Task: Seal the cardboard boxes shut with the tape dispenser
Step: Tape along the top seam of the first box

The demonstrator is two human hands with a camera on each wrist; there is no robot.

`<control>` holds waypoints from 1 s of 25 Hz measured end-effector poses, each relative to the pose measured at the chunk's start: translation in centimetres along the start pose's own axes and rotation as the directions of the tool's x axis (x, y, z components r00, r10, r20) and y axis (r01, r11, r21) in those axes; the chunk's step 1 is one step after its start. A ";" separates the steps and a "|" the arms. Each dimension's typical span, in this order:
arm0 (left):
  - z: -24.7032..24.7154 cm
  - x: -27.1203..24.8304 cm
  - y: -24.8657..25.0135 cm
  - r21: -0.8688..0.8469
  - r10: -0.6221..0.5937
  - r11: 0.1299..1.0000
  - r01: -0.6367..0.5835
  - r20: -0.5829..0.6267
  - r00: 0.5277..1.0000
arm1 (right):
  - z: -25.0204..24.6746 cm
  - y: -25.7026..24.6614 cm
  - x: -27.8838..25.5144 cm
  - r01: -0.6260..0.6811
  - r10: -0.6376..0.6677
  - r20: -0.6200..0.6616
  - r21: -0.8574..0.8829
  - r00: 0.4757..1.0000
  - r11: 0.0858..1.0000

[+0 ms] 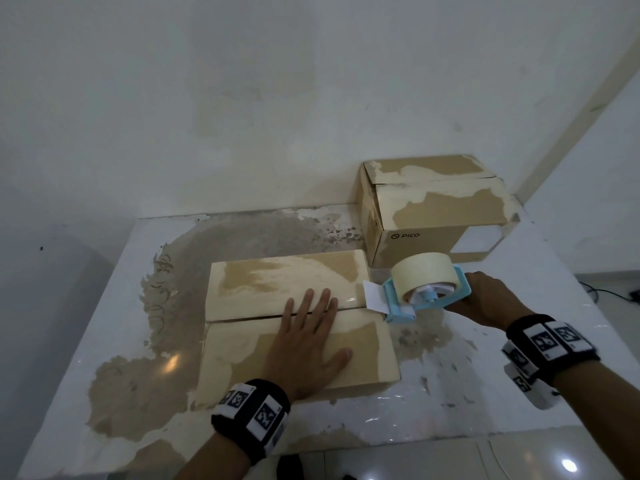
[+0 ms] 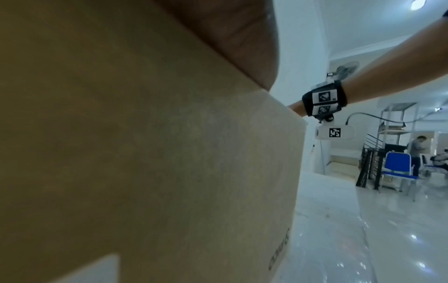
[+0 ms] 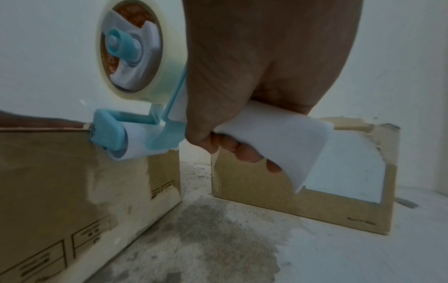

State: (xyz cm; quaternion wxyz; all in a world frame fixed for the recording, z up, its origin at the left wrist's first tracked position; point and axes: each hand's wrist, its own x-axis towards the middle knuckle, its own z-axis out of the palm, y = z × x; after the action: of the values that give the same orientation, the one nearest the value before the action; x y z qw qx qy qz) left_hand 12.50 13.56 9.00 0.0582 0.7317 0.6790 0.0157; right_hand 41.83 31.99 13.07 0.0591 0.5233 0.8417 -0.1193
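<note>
A flat cardboard box (image 1: 287,289) with worn, patchy flaps lies at the middle of the table, its centre seam running left to right. My left hand (image 1: 308,341) rests flat across that seam with straight, spread fingers, pressing the flaps down. My right hand (image 1: 485,299) grips the white handle of a light-blue tape dispenser (image 1: 422,292) carrying a cream tape roll (image 1: 424,275). In the right wrist view the tape dispenser's (image 3: 135,124) roller end touches the near box's (image 3: 60,181) top right edge, at the seam's end. The left wrist view shows mostly the box's side (image 2: 145,153).
A second, taller cardboard box (image 1: 433,213) marked PICO stands at the back right against the wall, also seen behind my right hand (image 3: 315,201). The white table (image 1: 104,306) has brown scuffed patches. A wall (image 1: 242,98) runs along the back edge. Distant people and a blue chair (image 2: 397,168) appear on the right.
</note>
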 end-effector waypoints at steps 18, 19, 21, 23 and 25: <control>-0.3 1.0 1.0 -0.007 0.012 1.000 -0.012 0.041 0.999 | 2.5 -8.6 -3.3 -0.053 0.161 0.022 0.980 0.987 0.192; -0.2 1.0 1.1 -0.010 0.010 1.000 -0.009 0.039 0.999 | 2.8 -9.4 -3.3 -0.023 0.150 0.000 0.988 0.989 0.156; 0.1 1.0 1.1 -0.012 0.002 1.000 -0.001 0.049 0.999 | 3.4 -10.8 -3.6 -0.008 0.134 -0.008 0.993 0.991 0.119; 0.0 1.0 1.1 -0.018 0.011 1.000 -0.011 0.041 0.999 | 4.3 -11.5 -3.9 -0.064 0.132 0.049 0.992 0.990 0.108; -0.3 0.7 0.8 -0.027 0.002 1.000 -0.001 0.032 0.999 | 5.0 -11.6 -4.1 -0.133 0.135 0.118 0.985 0.984 0.109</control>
State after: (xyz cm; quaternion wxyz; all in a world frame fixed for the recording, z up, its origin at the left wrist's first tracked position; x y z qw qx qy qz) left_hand 13.27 14.25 9.33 0.0789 0.7315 0.6771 0.0130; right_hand 33.15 22.23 10.82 -0.2919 0.5045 0.5008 -0.6400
